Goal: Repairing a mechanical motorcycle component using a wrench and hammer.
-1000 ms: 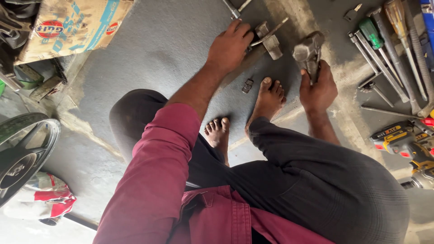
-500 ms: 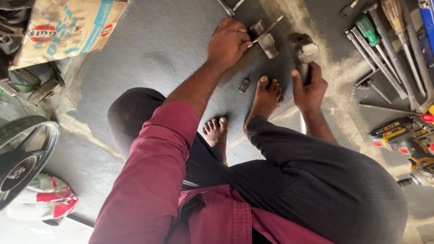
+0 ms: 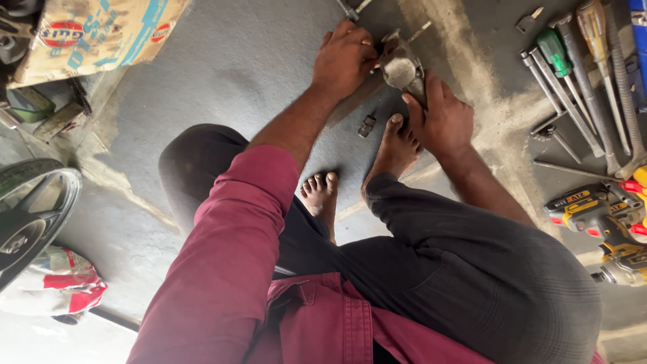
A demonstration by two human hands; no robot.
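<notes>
I am squatting barefoot on a grey concrete floor. My left hand (image 3: 344,61) is closed around a small metal part (image 3: 391,37) that rests on the floor near the top of the view. Just to its right, my right hand (image 3: 441,121) grips the handle of a heavy grey metal tool (image 3: 403,69) shaped like a hammer. The tool's head sits right against the part and my left fingers. A small metal socket (image 3: 366,125) lies loose on the floor beside my right foot (image 3: 394,152).
Several long hand tools (image 3: 573,87), among them screwdrivers and wrenches, lie spread at the right. A yellow and black power drill (image 3: 593,209) lies below them. A cardboard sheet (image 3: 101,34) lies at top left, a wheel (image 3: 30,216) and a red and white bag (image 3: 64,286) at left.
My right hand has carried the grey tool left and up, from apart to right against the part in my left hand. My left hand stayed on the part.
</notes>
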